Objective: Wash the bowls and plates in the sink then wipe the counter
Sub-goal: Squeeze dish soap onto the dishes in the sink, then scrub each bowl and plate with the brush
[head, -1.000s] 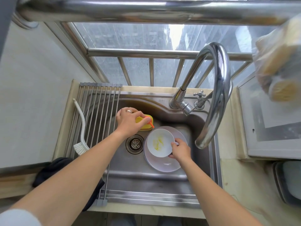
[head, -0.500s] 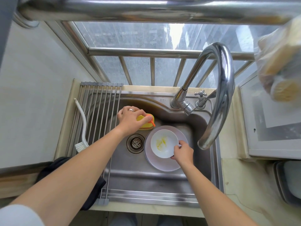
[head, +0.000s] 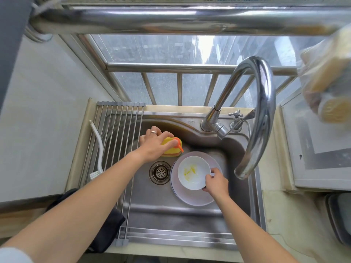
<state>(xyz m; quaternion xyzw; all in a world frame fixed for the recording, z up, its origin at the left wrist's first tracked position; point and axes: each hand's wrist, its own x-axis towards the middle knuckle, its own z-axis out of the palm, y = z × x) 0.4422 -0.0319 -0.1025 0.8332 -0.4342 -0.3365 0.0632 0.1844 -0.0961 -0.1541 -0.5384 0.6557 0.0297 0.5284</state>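
Two hands engaged. Left hand point(head: 153, 144) fingers curl round yellow soap bottle point(head: 171, 148), frame centre; right hand point(head: 215, 184) pinches bowl point(head: 192, 172) rim, bowl on plate point(head: 191, 196) in sink point(head: 171, 215). Suggest: squeeze sparingly onto the yellow residue, keeping bowl level.

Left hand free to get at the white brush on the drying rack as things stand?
Probably not right away: the left hand grips the yellow bottle in the sink. The brush lies uncovered on the rack just to its left, so the path looks free once the bottle is released.
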